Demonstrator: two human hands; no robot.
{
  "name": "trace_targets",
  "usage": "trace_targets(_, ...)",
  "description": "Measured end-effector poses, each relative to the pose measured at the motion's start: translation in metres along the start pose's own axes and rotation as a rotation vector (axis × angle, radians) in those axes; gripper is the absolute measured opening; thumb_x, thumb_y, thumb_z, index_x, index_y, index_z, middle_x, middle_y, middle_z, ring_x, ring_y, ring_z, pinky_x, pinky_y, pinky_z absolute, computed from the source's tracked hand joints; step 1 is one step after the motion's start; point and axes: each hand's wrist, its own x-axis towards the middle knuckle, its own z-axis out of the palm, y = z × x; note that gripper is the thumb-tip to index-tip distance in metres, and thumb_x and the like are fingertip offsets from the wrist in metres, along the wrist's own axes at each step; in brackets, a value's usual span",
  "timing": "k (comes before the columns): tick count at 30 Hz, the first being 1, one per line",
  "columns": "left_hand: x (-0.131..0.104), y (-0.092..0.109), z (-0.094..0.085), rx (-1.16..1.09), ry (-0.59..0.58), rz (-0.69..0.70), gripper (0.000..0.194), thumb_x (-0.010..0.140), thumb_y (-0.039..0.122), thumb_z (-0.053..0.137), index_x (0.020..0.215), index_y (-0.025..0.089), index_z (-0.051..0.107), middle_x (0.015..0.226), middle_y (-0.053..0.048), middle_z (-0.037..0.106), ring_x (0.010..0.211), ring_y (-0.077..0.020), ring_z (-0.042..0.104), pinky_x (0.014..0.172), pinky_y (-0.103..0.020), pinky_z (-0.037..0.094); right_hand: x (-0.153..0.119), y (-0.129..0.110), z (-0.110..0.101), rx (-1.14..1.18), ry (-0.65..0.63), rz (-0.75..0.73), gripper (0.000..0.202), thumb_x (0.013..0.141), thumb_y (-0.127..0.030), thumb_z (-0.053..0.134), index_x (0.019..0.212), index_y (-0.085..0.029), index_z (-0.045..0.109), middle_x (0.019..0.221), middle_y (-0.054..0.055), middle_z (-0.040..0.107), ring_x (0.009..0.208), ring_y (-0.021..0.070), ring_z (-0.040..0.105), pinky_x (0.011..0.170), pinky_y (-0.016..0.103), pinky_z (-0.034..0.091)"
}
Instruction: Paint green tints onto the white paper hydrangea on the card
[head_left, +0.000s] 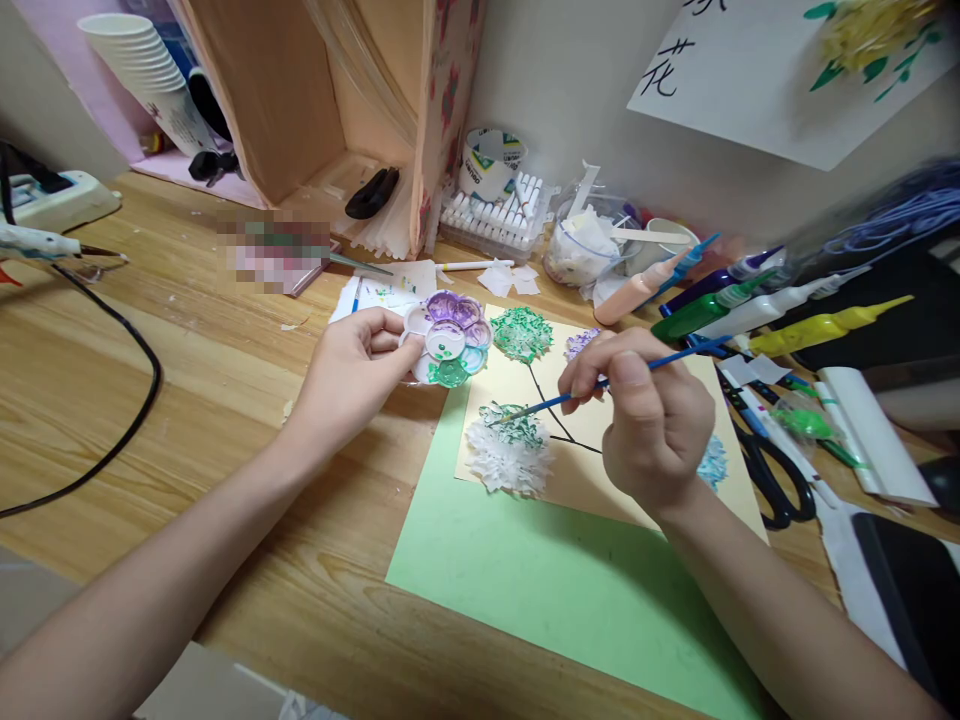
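Note:
My left hand [358,375] grips the edge of a flower-shaped paint palette [447,340], its wells stained purple, green and light blue. A thin blue paintbrush [660,362] is pinched in my right hand [651,418]. Its tip meets a white paper flower [510,455], whose upper part is green. That flower sits on a cream card [592,480] with dark drawn stems. On the same card are a green flower [523,333], a purple flower [581,343] partly behind my right hand, and a light blue one [713,462] partly covered by my right wrist.
Green paper [540,590] lies under the card. Paint bottles [817,325], black scissors [776,485] and a phone-like black object [907,590] are at the right. White markers [495,215] and a plastic tub [585,250] stand behind. A glue gun [37,243] and black cord [154,380] lie left.

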Motion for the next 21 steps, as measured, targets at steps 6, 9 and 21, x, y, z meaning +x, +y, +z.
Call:
trace_targets(6,0.0004,-0.0015,-0.0010,0.013,-0.006,0.011,0.007,0.073,0.022,0.065,0.072,0.018,0.060,0.060,0.001,0.065,0.058,-0.0120,0.062,0.059,-0.021,0.049,-0.0007,-0.0021,-0.0017,0.023,0.047,-0.090,0.031,0.096,-0.024,0.038,0.069,-0.022,0.052,0.058,-0.001,0.050,0.051,0.0114,0.048,0.049,0.029,0.035)
trace_targets(9,0.0010,-0.0026,-0.0010,0.016,-0.003,0.014,0.007,0.073,0.023,0.065,0.072,0.018,0.060,0.061,0.001,0.066,0.059,-0.0124,0.062,0.060,-0.022,0.049,-0.0002,-0.0034,-0.0031,0.000,-0.052,-0.118,0.027,0.095,-0.021,0.039,0.072,-0.022,0.054,0.059,-0.001,0.053,0.054,0.0127,0.050,0.053,0.030,0.038)
trace_targets(21,0.0013,-0.0021,-0.0012,0.023,-0.002,-0.002,0.008,0.073,0.024,0.065,0.072,0.018,0.059,0.061,0.002,0.065,0.059,-0.0126,0.062,0.060,-0.022,0.049,-0.0003,-0.0092,-0.0046,0.019,-0.110,-0.203,0.025,0.092,-0.015,0.039,0.072,-0.020,0.053,0.060,-0.001,0.051,0.054,0.0129,0.048,0.054,0.031,0.038)
